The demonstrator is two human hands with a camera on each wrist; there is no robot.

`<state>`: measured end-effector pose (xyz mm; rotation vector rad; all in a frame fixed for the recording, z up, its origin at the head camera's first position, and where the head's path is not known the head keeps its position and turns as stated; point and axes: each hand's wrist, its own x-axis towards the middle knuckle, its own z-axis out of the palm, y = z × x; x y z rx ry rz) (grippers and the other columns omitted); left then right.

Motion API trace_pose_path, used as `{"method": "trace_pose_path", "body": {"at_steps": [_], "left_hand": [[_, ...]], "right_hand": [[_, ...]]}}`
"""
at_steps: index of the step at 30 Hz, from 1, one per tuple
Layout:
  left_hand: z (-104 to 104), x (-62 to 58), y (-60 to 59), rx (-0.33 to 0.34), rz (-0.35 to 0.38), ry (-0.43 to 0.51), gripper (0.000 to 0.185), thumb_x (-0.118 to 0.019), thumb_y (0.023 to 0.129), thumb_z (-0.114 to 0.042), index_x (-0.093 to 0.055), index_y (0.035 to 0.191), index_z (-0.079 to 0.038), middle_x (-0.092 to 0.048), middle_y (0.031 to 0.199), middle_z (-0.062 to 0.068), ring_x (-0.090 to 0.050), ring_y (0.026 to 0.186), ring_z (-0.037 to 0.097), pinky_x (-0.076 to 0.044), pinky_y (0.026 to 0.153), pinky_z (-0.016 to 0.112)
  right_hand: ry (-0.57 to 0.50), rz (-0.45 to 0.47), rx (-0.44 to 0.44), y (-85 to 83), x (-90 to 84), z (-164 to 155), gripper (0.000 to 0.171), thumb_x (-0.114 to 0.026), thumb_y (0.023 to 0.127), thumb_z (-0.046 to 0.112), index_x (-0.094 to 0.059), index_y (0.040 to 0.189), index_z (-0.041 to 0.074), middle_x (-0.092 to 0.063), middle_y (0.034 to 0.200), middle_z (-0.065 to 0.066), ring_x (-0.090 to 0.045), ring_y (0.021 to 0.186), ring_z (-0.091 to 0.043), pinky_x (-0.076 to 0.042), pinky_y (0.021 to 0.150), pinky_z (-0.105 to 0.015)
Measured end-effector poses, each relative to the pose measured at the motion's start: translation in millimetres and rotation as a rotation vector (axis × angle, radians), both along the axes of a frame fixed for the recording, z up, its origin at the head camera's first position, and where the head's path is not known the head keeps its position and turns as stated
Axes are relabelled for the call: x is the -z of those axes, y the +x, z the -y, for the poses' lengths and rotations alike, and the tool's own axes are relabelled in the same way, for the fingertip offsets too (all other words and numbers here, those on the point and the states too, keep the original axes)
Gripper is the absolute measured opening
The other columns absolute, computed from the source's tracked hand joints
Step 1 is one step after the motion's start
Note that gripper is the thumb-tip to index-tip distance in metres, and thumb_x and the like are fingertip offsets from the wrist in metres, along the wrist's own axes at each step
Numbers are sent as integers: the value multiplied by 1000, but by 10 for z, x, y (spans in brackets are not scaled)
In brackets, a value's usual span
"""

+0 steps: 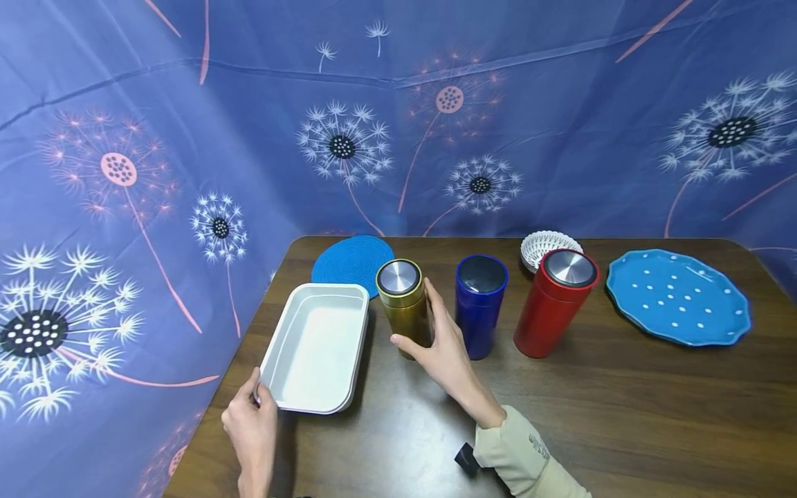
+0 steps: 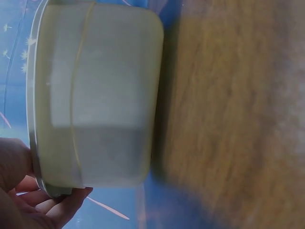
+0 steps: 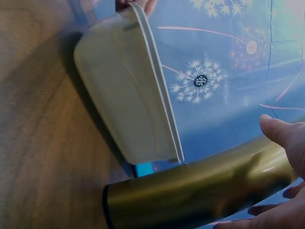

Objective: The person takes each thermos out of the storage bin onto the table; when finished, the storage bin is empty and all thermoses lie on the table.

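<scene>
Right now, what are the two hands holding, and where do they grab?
The left hand pinches the white tray at its near corner rim. The right hand wraps the gold canister around its side.

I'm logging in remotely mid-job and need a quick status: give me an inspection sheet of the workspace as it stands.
Surface: dark wooden table, dry, no spills seen.
Job's things: white tray at the table's left edge; gold canister upright beside it, lid on.
Clutter: blue canister and red canister upright in a row; blue round mat, white basket and blue dotted plate behind.
Hands: left hand grips the tray's near corner; right hand wraps around the gold canister.
Cables: nothing seen.
Surroundings: blue dandelion-print cloth behind and to the left.
</scene>
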<state>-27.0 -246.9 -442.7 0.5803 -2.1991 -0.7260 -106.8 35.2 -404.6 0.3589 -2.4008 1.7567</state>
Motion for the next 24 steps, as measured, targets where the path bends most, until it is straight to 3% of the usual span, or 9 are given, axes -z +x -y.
{"method": "trace_pose_path", "body": {"at_steps": [5, 12, 13, 16, 17, 19, 21, 24], "left_hand": [[5, -25, -20, 15, 21, 13, 26, -59, 83, 6, -71, 107, 8, -69, 100, 28, -64, 86, 53, -43, 71, 62], [28, -48, -40, 19, 29, 29, 25, -59, 84, 4, -71, 106, 9, -69, 102, 28, -65, 91, 51, -44, 73, 61], [35, -50, -37, 19, 30, 27, 25, -59, 84, 4, -71, 106, 8, -69, 101, 28, -66, 87, 49, -45, 71, 59], [70, -71, -27, 28, 39, 13, 24, -59, 86, 2, -71, 105, 8, -70, 101, 27, -67, 77, 41, -48, 63, 36], [81, -82, -24, 34, 43, 13, 23, -59, 87, 1, -71, 105, 8, -70, 102, 28, -67, 78, 39, -46, 61, 28], [98, -113, -22, 53, 46, 18, 23, -59, 89, -1, -70, 107, 9, -69, 105, 28, -68, 83, 39, -48, 65, 22], [102, -162, -24, 87, 56, 31, 26, -59, 91, -3, -67, 111, 11, -66, 112, 30, -66, 98, 44, -53, 79, 30], [69, -266, -68, 166, 48, 31, 32, -57, 94, -6, -62, 121, 12, -59, 124, 34, -53, 117, 52, -42, 94, 60]], "right_hand": [[-21, 71, -14, 143, 45, -85, 104, -82, 78, 27, -15, 157, 25, -31, 157, -14, -33, 142, -32, -39, 103, -56], [-37, 191, -93, 400, 136, -259, 99, -80, 82, 24, -16, 157, 21, -31, 156, -18, -35, 141, -37, -40, 101, -56], [-40, 200, -106, 438, 151, -284, 97, -79, 83, 23, -16, 157, 21, -31, 156, -18, -35, 140, -38, -40, 101, -57], [-64, 231, -132, 562, 182, -370, 92, -77, 84, 20, -20, 156, 21, -33, 155, -19, -38, 137, -41, -40, 101, -56], [-71, 245, -134, 605, 186, -404, 89, -76, 85, 19, -22, 156, 21, -33, 155, -19, -39, 137, -42, -40, 101, -55], [-72, 280, -128, 689, 183, -483, 85, -75, 86, 19, -25, 155, 18, -34, 154, -19, -40, 135, -44, -41, 101, -53], [-55, 320, -111, 765, 168, -581, 80, -73, 88, 21, -28, 154, 16, -34, 155, -19, -40, 136, -43, -42, 102, -50], [25, 334, -72, 841, 139, -761, 72, -68, 92, 24, -31, 152, 13, -34, 155, -17, -41, 136, -41, -43, 101, -46]]}}
